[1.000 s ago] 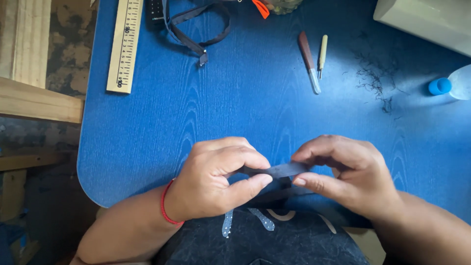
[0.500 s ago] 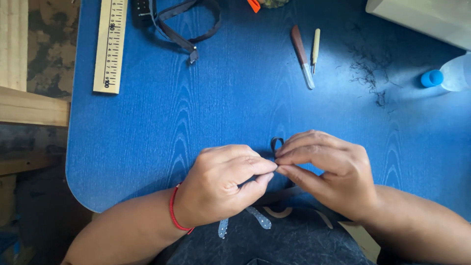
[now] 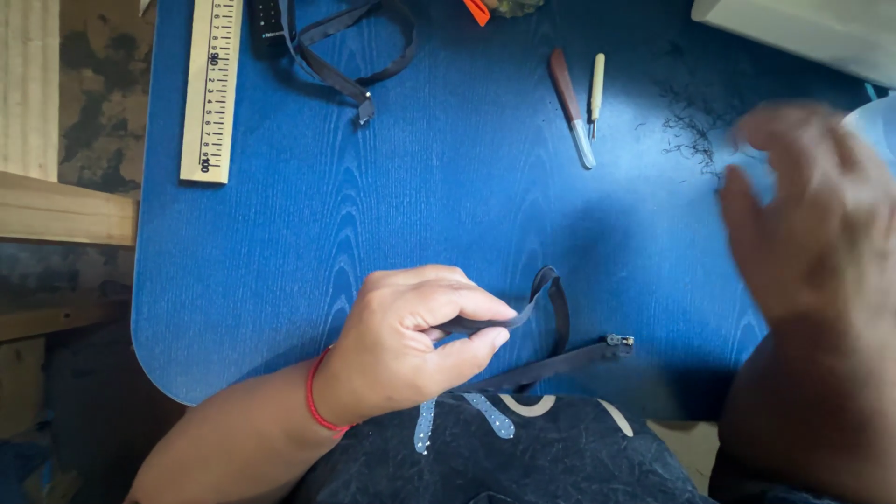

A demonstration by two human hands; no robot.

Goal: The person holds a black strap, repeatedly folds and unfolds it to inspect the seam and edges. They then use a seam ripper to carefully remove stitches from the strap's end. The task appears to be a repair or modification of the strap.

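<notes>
Strap (image 3: 551, 322) of dark, narrow webbing lies at the near edge of the blue table (image 3: 448, 215), close to the person's body. Its long run stretches roughly left to right, rising slightly toward the right, where it ends in a small metal fitting (image 3: 619, 342) that points rightward. From the pinched part the strap also curls up into a loop that arches away from the person and comes back down to the long run. The material looks flat, thin and matte, dark grey to black.

The left hand (image 3: 406, 341) has thumb and forefinger pressed together on the strap, the other fingers curled under; a red band (image 3: 315, 406) circles that wrist. The right hand (image 3: 821, 215) is raised over the right side of the table, well apart from the strap, blurred, its fingers spread and holding nothing.

Farther back on the table lie a wooden ruler (image 3: 211, 89) set lengthwise at the left, a second dark strap (image 3: 345, 47) with a buckle, a brown-handled tool (image 3: 570, 107) beside a slim pale one (image 3: 595, 89), and a scatter of dark thread clippings (image 3: 691, 135).
</notes>
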